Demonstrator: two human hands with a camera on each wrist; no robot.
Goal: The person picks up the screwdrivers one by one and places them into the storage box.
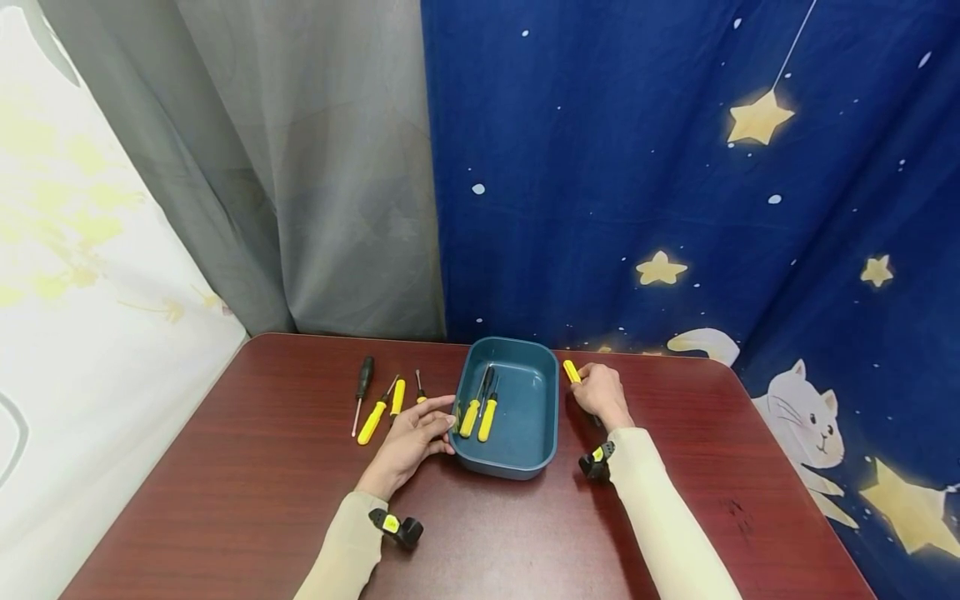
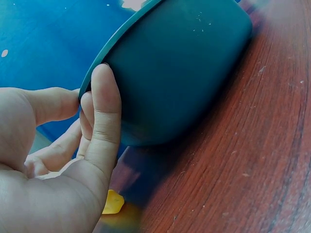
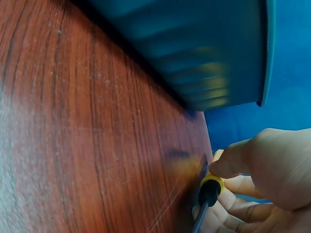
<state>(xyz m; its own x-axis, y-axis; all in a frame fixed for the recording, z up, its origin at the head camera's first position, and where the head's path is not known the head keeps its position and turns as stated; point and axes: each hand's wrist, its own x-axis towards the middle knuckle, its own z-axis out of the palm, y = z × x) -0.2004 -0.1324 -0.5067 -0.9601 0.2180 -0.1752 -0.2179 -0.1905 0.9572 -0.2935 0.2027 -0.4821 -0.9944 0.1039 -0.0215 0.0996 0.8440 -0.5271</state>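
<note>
At a red-brown desk (image 1: pixel 487 542) before a star-printed blue curtain (image 1: pixel 555 192), we see a person's left hand (image 1: pixel 408 440) pinching the rim of a dark teal bin (image 1: pixel 525 437) at its nine o'clock, apparently to steady it. Near three o'clock, the right hand (image 1: pixel 602 392) grips a yellow-handled screwdriver (image 1: pixel 572 372), its fingers closed narrowly about the handle, which probably gives surer control than the slim shaft would. The handle's butt shows at the bin's two o'clock, just outside the wall; whether the tip touches the desk, we cannot tell.

Inside the bin, a yellow screwdriver (image 1: pixel 470 418) and its neighbor (image 1: pixel 487 419) lie side by side, shafts toward one o'clock, a lie that seems to suit the bin's long shape; dark parts between them hinder our count. Outside, at nine o'clock, lie a dark-handled screwdriver (image 1: pixel 365 379) and three yellow-handled tools (image 1: pixel 372 423), one partly behind the left hand.

The bin looks to be smooth, molded plastic with rounded corners, its glossy flank catching a blurred yellow reflection in our right wrist view. The held tool's slim shaft meets a black collar; streaked wood grain runs beneath.
</note>
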